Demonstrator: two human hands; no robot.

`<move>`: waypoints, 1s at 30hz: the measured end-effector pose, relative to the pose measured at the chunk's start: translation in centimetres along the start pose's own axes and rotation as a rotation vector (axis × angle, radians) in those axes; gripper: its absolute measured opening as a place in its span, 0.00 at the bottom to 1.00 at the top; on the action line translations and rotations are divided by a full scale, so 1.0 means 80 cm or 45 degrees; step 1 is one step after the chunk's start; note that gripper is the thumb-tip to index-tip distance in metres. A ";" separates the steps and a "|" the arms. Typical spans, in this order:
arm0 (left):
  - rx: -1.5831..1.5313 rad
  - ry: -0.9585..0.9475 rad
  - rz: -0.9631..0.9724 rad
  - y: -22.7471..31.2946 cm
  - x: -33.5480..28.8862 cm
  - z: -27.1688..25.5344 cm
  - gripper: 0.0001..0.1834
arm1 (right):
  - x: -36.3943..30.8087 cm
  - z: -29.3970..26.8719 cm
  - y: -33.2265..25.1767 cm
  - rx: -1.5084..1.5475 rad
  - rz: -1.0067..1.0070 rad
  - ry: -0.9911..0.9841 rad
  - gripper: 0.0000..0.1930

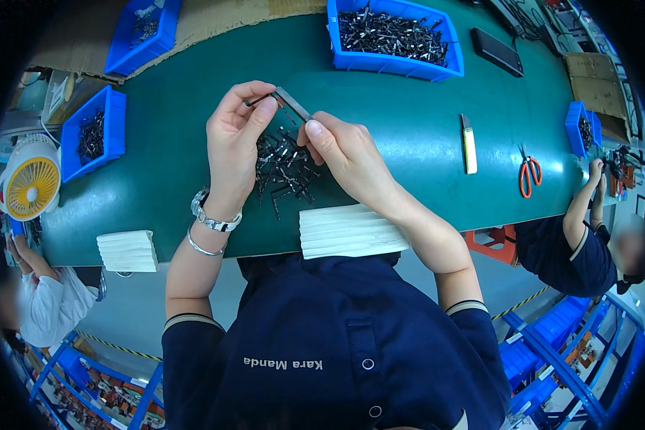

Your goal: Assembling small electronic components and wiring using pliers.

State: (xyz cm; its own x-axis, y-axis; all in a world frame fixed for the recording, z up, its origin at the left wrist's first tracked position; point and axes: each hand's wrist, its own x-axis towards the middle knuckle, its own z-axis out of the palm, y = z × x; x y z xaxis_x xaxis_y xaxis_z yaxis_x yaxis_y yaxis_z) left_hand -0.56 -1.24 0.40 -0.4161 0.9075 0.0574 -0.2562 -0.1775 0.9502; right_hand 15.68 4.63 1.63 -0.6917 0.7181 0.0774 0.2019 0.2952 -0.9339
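Note:
Above the pile, my right hand (347,150) pinches the lower end of a flat grey metal bar (292,104) between thumb and fingers. The bar slants up to the fingertips of my left hand (236,122). Those fingers are closed on a small thin black part (253,102), whose exact kind I cannot make out. Just below both hands lies a loose pile of small black parts (283,168) with shiny bits, on the green table (401,143). A watch and a bangle circle my left wrist.
Blue bins of small parts stand far (398,63), at far left (115,68) and at left (111,154). A cutter knife (469,147), red-handled scissors (529,175) and a black box (496,51) lie right. Folded white cloths (351,231) line the near edge. People work at both sides.

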 end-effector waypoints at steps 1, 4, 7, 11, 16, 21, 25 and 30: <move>-0.001 0.003 -0.002 0.002 0.000 0.000 0.10 | 0.000 0.000 -0.001 -0.034 0.026 -0.015 0.21; 0.120 0.031 0.076 0.006 0.001 0.000 0.10 | 0.000 -0.001 -0.001 -0.099 0.060 -0.041 0.21; 0.214 0.046 0.116 0.005 0.002 -0.002 0.09 | 0.001 -0.001 0.000 -0.113 0.071 -0.053 0.22; 0.242 0.026 0.187 0.007 0.003 -0.001 0.08 | 0.001 -0.003 -0.003 -0.098 0.097 -0.065 0.22; 0.290 0.009 0.205 0.007 0.001 -0.002 0.08 | 0.002 -0.003 -0.001 -0.157 0.048 -0.056 0.22; 0.340 0.092 0.240 0.004 -0.005 0.005 0.08 | 0.000 0.002 -0.001 -0.269 0.058 -0.009 0.21; 0.330 0.125 0.292 0.004 -0.009 0.006 0.08 | 0.000 0.004 -0.001 -0.253 0.004 0.060 0.21; 0.280 0.180 0.271 0.006 -0.009 0.008 0.08 | 0.003 0.002 0.002 0.195 0.135 -0.092 0.23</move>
State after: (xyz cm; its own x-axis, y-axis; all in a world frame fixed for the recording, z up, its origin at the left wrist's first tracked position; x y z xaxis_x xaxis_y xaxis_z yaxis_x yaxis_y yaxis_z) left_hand 0.15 -1.71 1.03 -0.5609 0.7944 0.2332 0.0372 -0.2573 0.9656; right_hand 15.44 4.74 1.42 -0.7215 0.6910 -0.0441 0.1722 0.1173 -0.9781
